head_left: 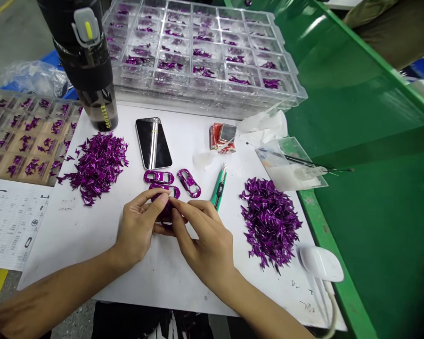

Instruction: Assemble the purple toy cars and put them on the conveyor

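Observation:
Between both hands is a glossy purple toy car body (165, 213), largely hidden by the fingers. My left hand (138, 223) grips its left side, thumb on top. The fingers of my right hand (205, 235) are pinched together at its right upper edge; what is in that pinch is too small to make out. Just beyond the hands lie purple toy car body shells: one at the back (159, 177), one partly covered by my left fingers (171, 190), and one tilted to the right (189, 182).
Piles of small pointed purple parts lie left (97, 162) and right (271, 221). Around them are a phone (153, 143), a green utility knife (219, 188), a white mouse-shaped device (321, 263), a tall bottle (92, 70), and a clear compartment box (212, 89). A green wall (367, 141) borders the right.

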`<state>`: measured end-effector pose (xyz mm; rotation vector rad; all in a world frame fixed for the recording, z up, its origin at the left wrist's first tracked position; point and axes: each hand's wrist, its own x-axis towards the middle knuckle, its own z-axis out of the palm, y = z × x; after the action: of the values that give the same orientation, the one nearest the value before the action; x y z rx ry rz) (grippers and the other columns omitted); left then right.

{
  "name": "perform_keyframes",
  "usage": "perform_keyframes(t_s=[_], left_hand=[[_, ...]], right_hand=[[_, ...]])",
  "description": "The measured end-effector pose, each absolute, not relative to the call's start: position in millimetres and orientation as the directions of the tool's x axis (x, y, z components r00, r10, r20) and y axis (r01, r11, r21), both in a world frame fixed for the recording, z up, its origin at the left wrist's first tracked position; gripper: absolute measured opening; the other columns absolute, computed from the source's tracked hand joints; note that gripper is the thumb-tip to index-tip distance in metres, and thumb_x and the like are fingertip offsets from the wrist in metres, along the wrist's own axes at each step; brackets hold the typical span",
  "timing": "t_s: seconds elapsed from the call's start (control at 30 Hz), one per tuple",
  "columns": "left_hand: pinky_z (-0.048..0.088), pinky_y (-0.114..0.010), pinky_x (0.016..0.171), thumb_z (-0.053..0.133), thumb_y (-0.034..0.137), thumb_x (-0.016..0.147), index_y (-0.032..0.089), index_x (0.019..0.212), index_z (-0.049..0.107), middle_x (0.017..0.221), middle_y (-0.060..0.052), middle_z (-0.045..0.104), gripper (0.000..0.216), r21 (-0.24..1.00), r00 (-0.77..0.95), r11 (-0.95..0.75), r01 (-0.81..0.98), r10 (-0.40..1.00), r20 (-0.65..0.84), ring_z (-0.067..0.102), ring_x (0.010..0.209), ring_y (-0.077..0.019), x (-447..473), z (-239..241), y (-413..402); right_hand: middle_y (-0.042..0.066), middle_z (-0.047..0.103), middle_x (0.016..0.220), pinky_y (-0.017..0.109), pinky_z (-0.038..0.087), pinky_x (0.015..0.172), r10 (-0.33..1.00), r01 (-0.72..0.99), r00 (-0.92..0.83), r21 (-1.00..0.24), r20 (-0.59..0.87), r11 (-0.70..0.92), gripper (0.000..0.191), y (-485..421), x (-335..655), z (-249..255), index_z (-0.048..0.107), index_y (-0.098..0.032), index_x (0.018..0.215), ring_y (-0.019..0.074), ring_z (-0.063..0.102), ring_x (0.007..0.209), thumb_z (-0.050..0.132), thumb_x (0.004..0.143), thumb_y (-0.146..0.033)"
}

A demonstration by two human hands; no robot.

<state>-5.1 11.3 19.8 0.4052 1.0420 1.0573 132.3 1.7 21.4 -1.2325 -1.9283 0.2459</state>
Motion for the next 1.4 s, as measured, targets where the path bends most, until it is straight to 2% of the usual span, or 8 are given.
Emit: perform_keyframes(t_s=[0.33, 0.63, 0.8, 1.0, 1.1, 1.2, 1.3, 1.4], left_hand=[[0.065, -0.034, 0.077, 0.082, 0.039, 0.080, 0.023, 0.095, 0.076, 0.084, -0.001, 0.077, 0.023, 0.741, 0.023, 0.419, -0.525, 0.877, -0.480, 0.075, 0.085, -0.0220, 0.8, 18.6, 9.3], [0.061, -0.031, 0.089, 0.080, 0.033, 0.082, 0.023, 0.090, 0.081, 0.092, -0.001, 0.079, 0.013, 0.873, -0.055, 0.287, -0.394, 0.941, -0.333, 0.073, 0.089, -0.0177, 3.8, 11.6, 2.7], [0.062, -0.036, 0.089, 0.068, 0.035, 0.092, 0.024, 0.107, 0.080, 0.106, -0.005, 0.079, 0.022, 0.947, -0.007, 0.208, -0.244, 0.976, -0.216, 0.074, 0.094, -0.0222, -0.3, 25.4, -5.5], [0.053, -0.041, 0.106, 0.078, 0.018, 0.083, 0.028, 0.143, 0.059, 0.131, -0.011, 0.071, 0.064, 0.995, 0.203, 0.055, -0.077, 0.978, -0.039, 0.067, 0.122, -0.0298, -6.4, 48.3, -55.5], [0.060, -0.037, 0.094, 0.087, 0.012, 0.072, 0.033, 0.155, 0.041, 0.126, -0.010, 0.073, 0.097, 0.999, 0.138, 0.044, -0.013, 0.990, -0.042, 0.073, 0.109, -0.0277, -6.0, 39.4, -101.8], [0.062, -0.027, 0.082, 0.083, 0.014, 0.079, 0.038, 0.158, 0.031, 0.117, -0.006, 0.076, 0.098, 0.992, 0.018, 0.044, 0.115, 0.999, -0.046, 0.075, 0.099, -0.0216, -4.4, 25.6, -147.6], [0.062, -0.024, 0.078, 0.081, 0.022, 0.083, 0.034, 0.148, 0.045, 0.108, -0.004, 0.076, 0.076, 0.948, -0.033, 0.305, 0.094, 0.952, -0.303, 0.075, 0.095, -0.0196, -4.8, 20.8, -175.3], [0.061, -0.026, 0.078, 0.080, 0.030, 0.083, 0.023, 0.125, 0.063, 0.106, -0.006, 0.075, 0.046, 0.726, 0.098, 0.683, -0.082, 0.730, -0.676, 0.074, 0.096, -0.0210, -6.3, 24.8, -178.4]], right_hand=[[0.016, 0.073, 0.116, 0.053, 0.061, 0.086, 0.781, 0.787, -0.126, -0.419, 0.611, 0.454, 0.042, -5.5, 111.9, 5.4, 0.058, -0.019, 0.127, 0.0314, 0.067, 0.105, 0.072, 0.087, -0.019], [0.003, 0.075, 0.094, 0.035, 0.064, 0.074, 0.836, 0.727, 0.058, -0.597, 0.545, 0.338, 0.021, -5.2, 98.4, 8.0, 0.059, -0.025, 0.097, 0.0204, 0.074, 0.089, 0.058, 0.088, -0.006], [0.006, 0.076, 0.102, 0.036, 0.064, 0.078, 0.815, 0.686, 0.081, -0.626, 0.574, 0.372, 0.024, -11.8, 103.3, 12.1, 0.061, -0.025, 0.106, 0.0218, 0.074, 0.093, 0.063, 0.088, -0.010], [0.008, 0.071, 0.117, 0.038, 0.064, 0.091, 0.975, 0.271, 0.003, -0.938, 0.224, 0.215, 0.034, -53.2, 144.7, 37.9, 0.066, -0.028, 0.120, 0.0239, 0.070, 0.111, 0.072, 0.088, -0.020], [0.008, 0.073, 0.113, 0.035, 0.065, 0.087, 0.994, 0.159, -0.108, -0.986, 0.031, 0.048, 0.038, -85.2, 161.8, 43.1, 0.068, -0.030, 0.122, 0.0243, 0.072, 0.106, 0.076, 0.086, -0.021], [0.009, 0.075, 0.111, 0.035, 0.066, 0.083, 0.955, 0.061, -0.219, -0.979, -0.202, -0.193, 0.050, -108.6, 170.7, 39.9, 0.061, -0.032, 0.134, 0.0245, 0.075, 0.101, 0.076, 0.087, -0.024], [0.009, 0.076, 0.110, 0.036, 0.065, 0.087, 0.880, 0.096, -0.305, -0.931, -0.365, -0.353, 0.036, -118.6, 172.6, 34.9, 0.070, -0.030, 0.120, 0.0258, 0.074, 0.102, 0.077, 0.085, -0.026], [0.004, 0.077, 0.110, 0.033, 0.064, 0.086, 0.833, 0.192, -0.337, -0.898, -0.439, -0.396, 0.027, -118.8, 172.1, 34.0, 0.075, -0.032, 0.111, 0.0235, 0.075, 0.099, 0.078, 0.084, -0.026]])
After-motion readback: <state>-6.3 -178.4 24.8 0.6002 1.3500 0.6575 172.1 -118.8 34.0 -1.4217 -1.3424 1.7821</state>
